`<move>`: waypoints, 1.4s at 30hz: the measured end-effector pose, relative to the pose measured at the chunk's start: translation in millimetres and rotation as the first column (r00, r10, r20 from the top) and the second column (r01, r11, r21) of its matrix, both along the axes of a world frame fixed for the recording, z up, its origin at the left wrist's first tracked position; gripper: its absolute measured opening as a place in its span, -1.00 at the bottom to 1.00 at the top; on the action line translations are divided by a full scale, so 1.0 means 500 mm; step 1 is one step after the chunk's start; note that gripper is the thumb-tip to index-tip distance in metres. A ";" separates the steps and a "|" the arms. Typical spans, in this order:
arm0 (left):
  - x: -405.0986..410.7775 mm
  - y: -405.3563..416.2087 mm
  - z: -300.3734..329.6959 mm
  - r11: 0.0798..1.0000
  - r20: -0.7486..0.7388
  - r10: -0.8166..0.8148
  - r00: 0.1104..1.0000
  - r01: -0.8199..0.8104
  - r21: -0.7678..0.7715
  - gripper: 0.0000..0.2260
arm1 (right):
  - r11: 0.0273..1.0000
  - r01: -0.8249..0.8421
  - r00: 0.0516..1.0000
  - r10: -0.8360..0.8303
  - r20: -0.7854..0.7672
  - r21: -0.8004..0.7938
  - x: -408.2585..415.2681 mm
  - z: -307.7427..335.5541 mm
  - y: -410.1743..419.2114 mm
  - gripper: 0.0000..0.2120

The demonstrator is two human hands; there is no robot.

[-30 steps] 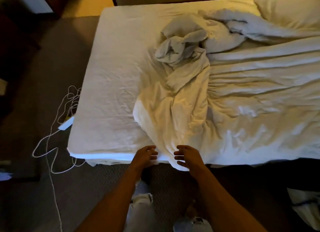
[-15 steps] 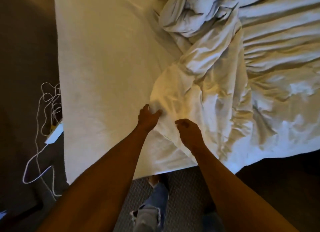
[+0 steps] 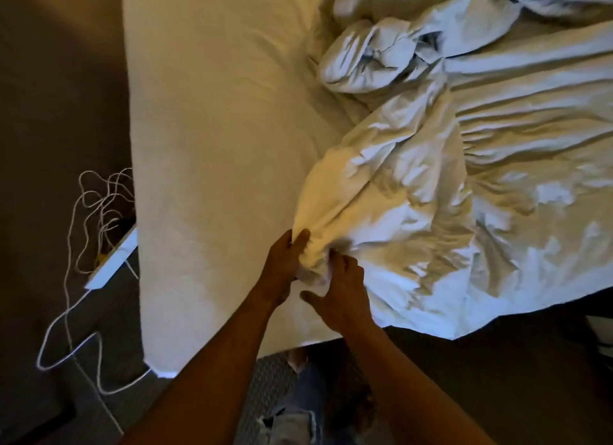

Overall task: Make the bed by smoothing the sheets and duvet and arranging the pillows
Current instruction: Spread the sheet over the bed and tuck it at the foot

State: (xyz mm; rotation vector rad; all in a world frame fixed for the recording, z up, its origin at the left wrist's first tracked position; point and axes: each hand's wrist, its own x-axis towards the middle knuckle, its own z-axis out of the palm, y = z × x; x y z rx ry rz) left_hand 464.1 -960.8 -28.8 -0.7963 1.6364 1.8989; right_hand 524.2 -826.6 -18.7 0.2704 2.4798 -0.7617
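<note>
Duvet (image 3: pixel 414 192): white, heavily crumpled, bunched across the right half of the bed; a twisted knot of it sits toward the far side, and a narrowing fold runs down to the near edge where both hands meet it. Rest of it drapes over the near right edge of the mattress.

Left hand (image 3: pixel 283 265): fingers and thumb curled round the bunched end of the duvet fold, gripping it from the left.

Right hand (image 3: pixel 341 292): on the same bunched end from the right; fingertips dig into the cloth, thumb spread outward below. Grip looks like a pinch with the fingers, thumb not closed on the fabric.

Fitted sheet (image 3: pixel 215 146): pale, mostly flat, covers the exposed left half of the mattress, light wrinkles near the duvet knot.

Floor left of bed: tangled white cable (image 3: pixel 96 212) looping over dark carpet (image 3: pixel 43 129), with a flat white object (image 3: pixel 112 265) just beside the mattress edge. Person's legs in ripped jeans (image 3: pixel 295 411) visible below the arms.
</note>
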 end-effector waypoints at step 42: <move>0.341 -0.014 0.218 0.989 -0.117 -0.079 0.990 0.063 -0.134 -0.83 | 0.961 -0.066 0.994 0.087 -0.067 0.270 0.125 0.270 -0.027 -0.65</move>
